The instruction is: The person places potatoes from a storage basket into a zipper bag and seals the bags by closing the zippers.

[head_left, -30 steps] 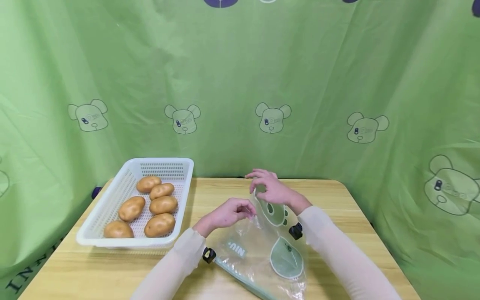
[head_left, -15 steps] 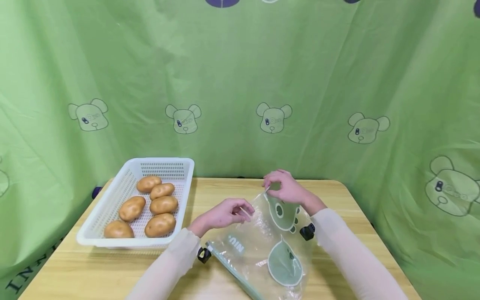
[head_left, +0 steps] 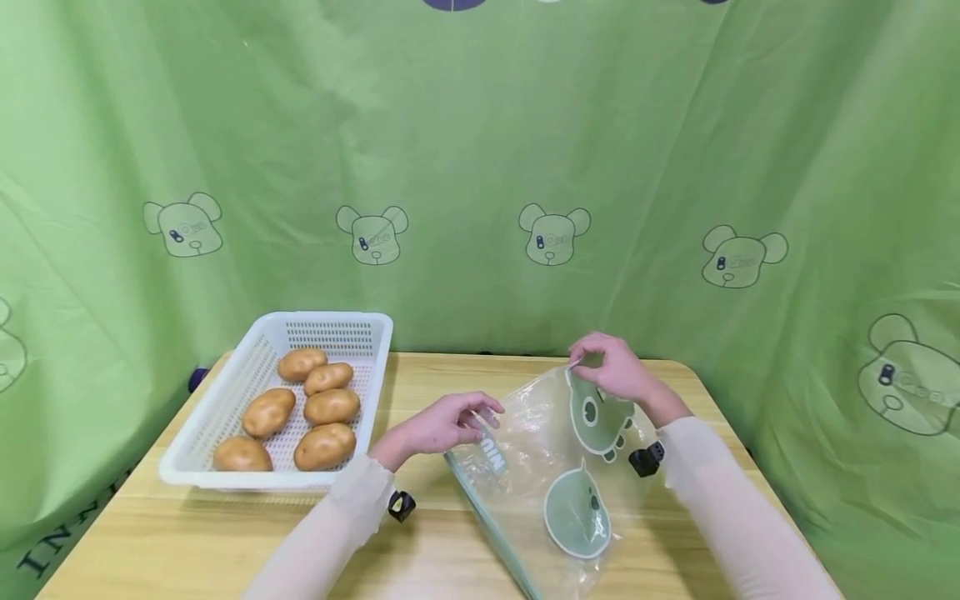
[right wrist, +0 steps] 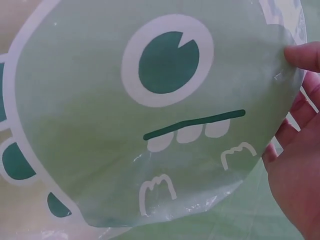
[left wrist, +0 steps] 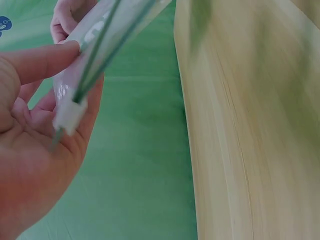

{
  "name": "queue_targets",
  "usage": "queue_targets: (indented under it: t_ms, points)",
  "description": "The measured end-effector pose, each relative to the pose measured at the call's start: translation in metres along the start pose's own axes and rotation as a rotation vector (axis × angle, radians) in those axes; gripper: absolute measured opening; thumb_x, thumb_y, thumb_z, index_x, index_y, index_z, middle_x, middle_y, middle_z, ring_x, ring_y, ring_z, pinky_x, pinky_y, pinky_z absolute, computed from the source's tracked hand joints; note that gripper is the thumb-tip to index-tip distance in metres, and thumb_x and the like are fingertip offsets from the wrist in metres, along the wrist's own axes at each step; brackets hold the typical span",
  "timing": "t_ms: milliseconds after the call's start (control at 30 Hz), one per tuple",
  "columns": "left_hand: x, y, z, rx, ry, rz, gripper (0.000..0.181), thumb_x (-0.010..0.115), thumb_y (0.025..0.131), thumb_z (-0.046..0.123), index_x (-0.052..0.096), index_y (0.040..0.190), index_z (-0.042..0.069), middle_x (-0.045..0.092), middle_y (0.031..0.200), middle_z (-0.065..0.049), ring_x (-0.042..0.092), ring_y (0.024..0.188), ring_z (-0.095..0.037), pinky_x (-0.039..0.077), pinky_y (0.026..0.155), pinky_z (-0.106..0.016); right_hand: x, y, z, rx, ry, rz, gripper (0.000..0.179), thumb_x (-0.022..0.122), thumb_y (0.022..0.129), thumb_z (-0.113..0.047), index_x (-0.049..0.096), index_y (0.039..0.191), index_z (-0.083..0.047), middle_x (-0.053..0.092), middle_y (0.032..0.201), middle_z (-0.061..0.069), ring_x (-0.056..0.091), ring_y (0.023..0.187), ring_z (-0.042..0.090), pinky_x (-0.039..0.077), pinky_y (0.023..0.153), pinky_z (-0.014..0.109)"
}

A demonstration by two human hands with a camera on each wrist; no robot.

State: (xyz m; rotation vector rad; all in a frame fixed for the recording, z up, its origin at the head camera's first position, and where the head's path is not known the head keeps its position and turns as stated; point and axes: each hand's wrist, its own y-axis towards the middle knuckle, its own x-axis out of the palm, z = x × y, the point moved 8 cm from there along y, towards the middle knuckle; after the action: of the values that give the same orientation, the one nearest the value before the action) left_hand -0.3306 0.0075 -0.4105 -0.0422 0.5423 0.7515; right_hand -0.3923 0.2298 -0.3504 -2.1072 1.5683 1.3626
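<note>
A clear plastic zip bag (head_left: 528,437) with green cartoon prints is stretched between both hands over the table. My left hand (head_left: 442,423) pinches its left side near the zip's end. Thumb and fingers are on the film in the left wrist view, with the white zip slider (left wrist: 70,116) beside the palm. At the bag's far right corner, my right hand (head_left: 617,368) pinches the edge between thumb and fingers. The right wrist view is filled by the green monster print (right wrist: 100,90), the thumb pressing at its right edge. The bag's green zip strip (head_left: 491,527) slants toward the near side.
On the left of the wooden table (head_left: 225,542) stands a white perforated plastic basket (head_left: 378,367) holding several potatoes (head_left: 332,406). A green curtain (head_left: 465,150) with bear prints hangs behind the table and at its sides. Black wrist cameras (head_left: 647,458) sit under both wrists.
My right hand has moved right, drawing its bag corner away from the left hand, so the bag is spread wider and flatter. The left hand stays nearly in place; the basket is unchanged.
</note>
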Motion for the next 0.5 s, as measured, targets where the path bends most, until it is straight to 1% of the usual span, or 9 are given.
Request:
queue_targets:
  t_ms: [133,233,300,400,500]
  points:
    - [-0.004,-0.003,-0.003,-0.022,0.012,0.043,0.054,0.061,0.085,-0.009,0.048,0.134,0.01,0.062,0.107,-0.008,0.063,0.09,-0.017,0.053,0.078,-0.025,-0.009,-0.007,0.014,0.06,0.01,0.019,0.01,0.069,0.08,-0.001,0.067,0.086,-0.009,0.063,0.104,0.013,0.055,0.102,0.033,0.035,0.095,0.059]
    - [-0.008,-0.002,-0.005,-0.031,0.018,0.098,0.053,0.062,0.086,-0.006,0.049,0.135,0.009,0.063,0.103,-0.007,0.063,0.087,-0.016,0.054,0.075,-0.026,-0.013,-0.01,0.019,0.07,0.006,0.029,0.011,0.067,0.081,0.001,0.067,0.087,-0.007,0.064,0.101,0.014,0.054,0.101,0.033,0.034,0.095,0.06]
    - [-0.009,-0.001,-0.004,-0.025,0.031,0.134,0.048,0.062,0.086,-0.007,0.052,0.131,0.006,0.064,0.1,-0.007,0.063,0.085,-0.016,0.054,0.073,-0.025,-0.012,-0.01,0.015,0.051,-0.007,0.02,0.013,0.063,0.081,0.004,0.067,0.09,-0.006,0.064,0.099,0.014,0.054,0.099,0.033,0.034,0.094,0.059]
    - [-0.012,0.003,0.0,-0.022,0.063,0.17,0.042,0.061,0.086,-0.007,0.057,0.126,0.006,0.065,0.098,-0.005,0.063,0.085,-0.014,0.054,0.072,-0.024,-0.003,-0.006,0.002,0.012,-0.056,-0.027,0.018,0.057,0.082,0.004,0.067,0.094,-0.005,0.066,0.096,0.009,0.056,0.097,0.032,0.026,0.103,0.057]
    - [-0.013,0.005,0.003,-0.028,0.096,0.183,0.04,0.062,0.086,-0.006,0.059,0.123,0.007,0.066,0.097,-0.003,0.063,0.085,-0.012,0.054,0.072,-0.023,0.012,-0.001,-0.017,-0.05,-0.124,-0.098,0.017,0.057,0.086,-0.002,0.067,0.099,-0.006,0.068,0.096,0.004,0.06,0.096,0.029,0.014,0.109,0.056]
